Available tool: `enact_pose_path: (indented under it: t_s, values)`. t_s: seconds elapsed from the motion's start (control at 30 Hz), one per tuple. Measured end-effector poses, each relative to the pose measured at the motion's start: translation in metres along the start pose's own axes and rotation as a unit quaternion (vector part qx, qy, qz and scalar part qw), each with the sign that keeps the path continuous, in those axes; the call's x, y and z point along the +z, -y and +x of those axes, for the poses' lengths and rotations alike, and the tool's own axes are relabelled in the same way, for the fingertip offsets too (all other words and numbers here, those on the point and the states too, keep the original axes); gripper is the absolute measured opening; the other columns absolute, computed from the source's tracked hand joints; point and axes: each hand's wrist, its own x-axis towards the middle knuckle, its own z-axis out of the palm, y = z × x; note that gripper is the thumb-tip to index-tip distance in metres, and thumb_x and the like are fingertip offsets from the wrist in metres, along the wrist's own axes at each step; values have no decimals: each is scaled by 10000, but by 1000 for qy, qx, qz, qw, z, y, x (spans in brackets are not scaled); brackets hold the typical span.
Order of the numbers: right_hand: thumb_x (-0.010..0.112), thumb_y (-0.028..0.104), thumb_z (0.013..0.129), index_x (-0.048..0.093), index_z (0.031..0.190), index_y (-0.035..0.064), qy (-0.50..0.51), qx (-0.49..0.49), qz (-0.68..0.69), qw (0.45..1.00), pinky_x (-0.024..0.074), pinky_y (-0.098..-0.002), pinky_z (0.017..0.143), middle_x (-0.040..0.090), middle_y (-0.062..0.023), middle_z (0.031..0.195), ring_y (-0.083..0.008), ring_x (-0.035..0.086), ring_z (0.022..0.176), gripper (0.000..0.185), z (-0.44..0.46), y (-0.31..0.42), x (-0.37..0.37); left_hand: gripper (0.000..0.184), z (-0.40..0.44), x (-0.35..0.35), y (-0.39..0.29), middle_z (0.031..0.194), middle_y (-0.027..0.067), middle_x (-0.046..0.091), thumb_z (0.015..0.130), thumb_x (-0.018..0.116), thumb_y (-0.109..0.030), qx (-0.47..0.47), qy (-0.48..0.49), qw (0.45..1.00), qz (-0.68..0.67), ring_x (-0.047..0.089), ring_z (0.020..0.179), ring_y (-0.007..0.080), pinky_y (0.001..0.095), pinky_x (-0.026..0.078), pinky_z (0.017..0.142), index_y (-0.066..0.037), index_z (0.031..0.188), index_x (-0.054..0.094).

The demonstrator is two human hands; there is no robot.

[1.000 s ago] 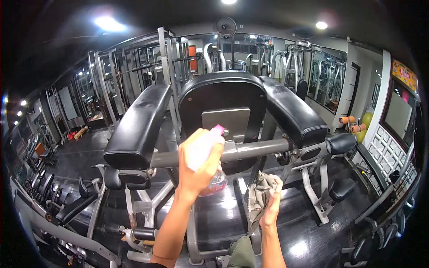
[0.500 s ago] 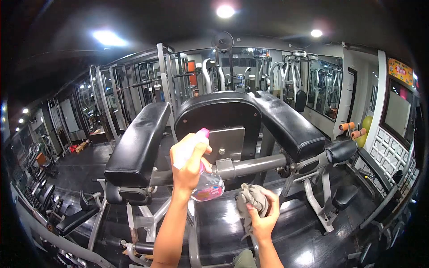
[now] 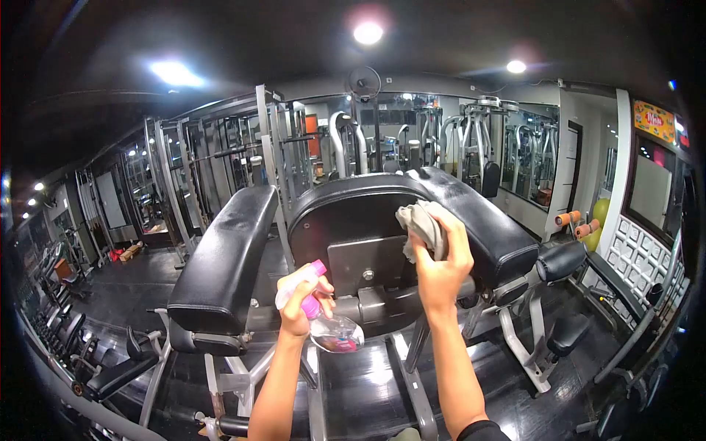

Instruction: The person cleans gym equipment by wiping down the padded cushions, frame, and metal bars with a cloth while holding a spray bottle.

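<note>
At left runs a long, black leather-look pad (image 3: pixel 223 257). Beside it, the left hand (image 3: pixel 295 310) is wrapped round the neck of a clear plastic spray bottle with a pink nozzle (image 3: pixel 335 334); the bottle tilts, its base down and right of the fingers, a grip that probably suits the trigger. Behind stands a rounded black backrest (image 3: pixel 346 224). Before its right side, a crumpled grey-green cloth (image 3: pixel 422 223) sits pinched between the right hand's (image 3: pixel 443 268) thumb and fingers, apparently bunched for a compact hold; contact with the backrest is unclear.
</note>
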Motion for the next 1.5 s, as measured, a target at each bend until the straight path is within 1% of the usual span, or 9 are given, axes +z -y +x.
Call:
enact_pose_path:
  t_s: [0.1,0.27,0.37,0.57,0.77,0.97,1.1,1.23,1.5]
  values:
    - [767,-29,679,660,1104,66,-19,-57,-16,998,511,-393,900,665,-121,1112,-307,643,1030,449,1,4,25,337,-1,-1,7,712,169,621,884,560,-243,-19,2,999,-51,609,459,233,289,502,450,80,803,613]
    - [813,38,615,700,1085,197,96,-85,-50,991,543,-342,785,661,-33,1106,-245,657,953,509,-23,18,32,469,-4,-5,22,669,203,622,867,522,-342,-36,-3,996,-87,573,385,247,363,541,529,113,789,606]
    - [782,-9,639,687,1048,118,26,-51,-47,997,536,-384,852,656,-91,1093,-291,651,988,439,-21,-2,17,455,-9,-13,29,760,206,638,878,535,-321,-26,52,990,-125,623,489,256,291,509,400,129,872,602]
    - [765,-50,661,661,1071,64,-73,-41,-34,996,516,-405,874,650,-119,1078,-315,649,993,437,-4,-2,29,484,-6,-9,26,704,213,631,883,511,-359,-56,23,995,-77,586,395,246,348,546,508,111,812,603]
    - [816,44,619,705,1073,174,96,-83,1,992,548,-376,813,661,-54,1093,-283,665,951,484,-22,26,46,438,-10,-13,26,772,182,628,898,528,-318,-66,33,991,-109,593,422,225,319,530,466,117,899,582]
    - [757,-41,645,677,1037,61,-87,-31,-57,994,528,-389,852,661,-129,1051,-312,661,965,413,3,-3,23,435,-4,-20,17,760,172,625,900,538,-320,-128,96,984,-75,594,428,217,319,526,454,107,853,604]
    - [781,-9,646,681,1052,61,-55,-76,-27,995,529,-394,848,660,-129,1048,-312,661,954,424,13,13,39,461,-5,-19,17,729,222,635,898,523,-325,-131,75,986,-72,600,418,256,383,545,477,127,843,597]
    - [822,68,611,701,1041,114,109,-137,8,985,549,-383,807,664,-104,1062,-297,673,922,450,-8,39,61,445,-11,-26,24,751,227,630,910,506,-310,-110,55,985,-120,591,415,266,402,540,479,122,844,591]
    - [794,9,609,701,1047,89,-23,-70,4,997,545,-386,808,657,-111,1051,-302,669,928,455,3,36,55,452,-22,-39,6,781,211,631,936,499,-311,-89,26,988,-120,593,431,248,370,535,476,127,887,597]
